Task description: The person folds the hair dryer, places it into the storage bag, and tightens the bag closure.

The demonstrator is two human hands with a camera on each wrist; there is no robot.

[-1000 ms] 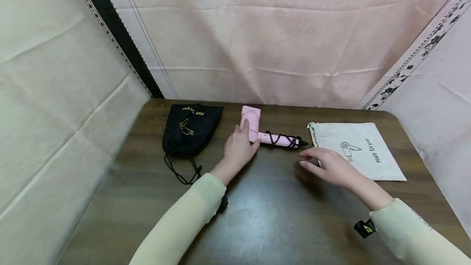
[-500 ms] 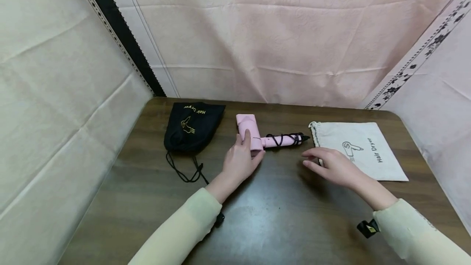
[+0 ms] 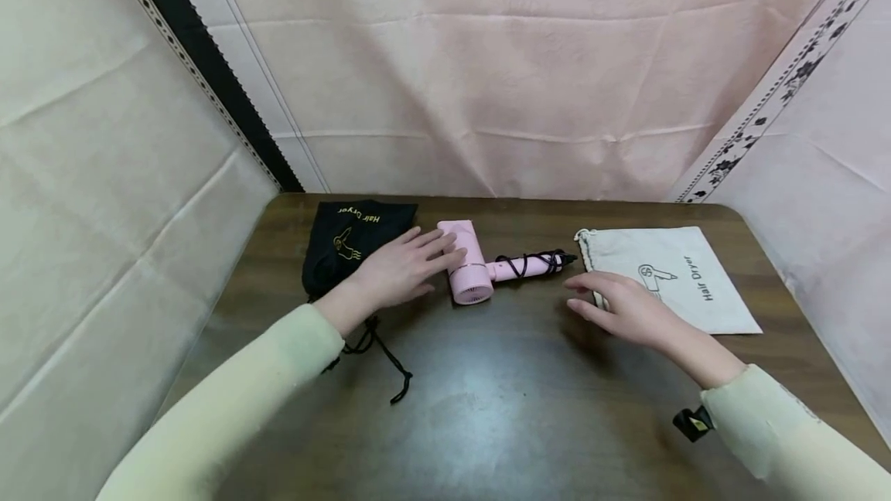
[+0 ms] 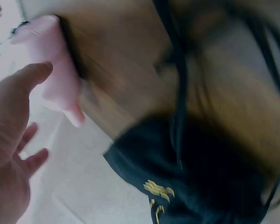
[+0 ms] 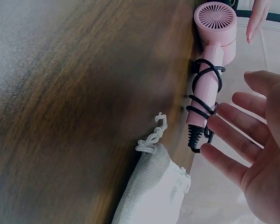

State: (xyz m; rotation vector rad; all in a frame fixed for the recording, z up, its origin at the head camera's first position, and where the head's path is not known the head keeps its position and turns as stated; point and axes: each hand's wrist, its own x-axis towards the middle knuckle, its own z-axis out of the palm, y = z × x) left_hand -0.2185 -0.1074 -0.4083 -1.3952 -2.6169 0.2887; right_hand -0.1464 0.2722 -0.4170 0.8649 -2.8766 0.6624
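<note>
A pink hair dryer (image 3: 469,263) lies on the table, its black cord wound around the handle. My left hand (image 3: 397,267) has its fingers stretched out at the left side of the dryer's head; whether they touch it I cannot tell. Beneath that hand and forearm lies a black drawstring pouch (image 3: 348,242) with gold "Hair Dryer" lettering, partly covered. My right hand (image 3: 623,308), fingers relaxed and holding nothing, hovers near the left edge of a white drawstring pouch (image 3: 685,284). In the right wrist view the fingers of the right hand (image 5: 252,126) are spread near the dryer's handle.
The brown wooden table (image 3: 473,408) has a back edge close behind the dryer and both pouches. A pinkish cloth (image 3: 487,99) hangs behind it, with white cloth on both sides. The black pouch's drawstring (image 3: 379,346) trails toward the front.
The dryer's head has shifted toward me and turned slightly. My left hand has let go of it and moved left, over the black pouch, its fingers straightening. The right hand has stayed nearly still.
</note>
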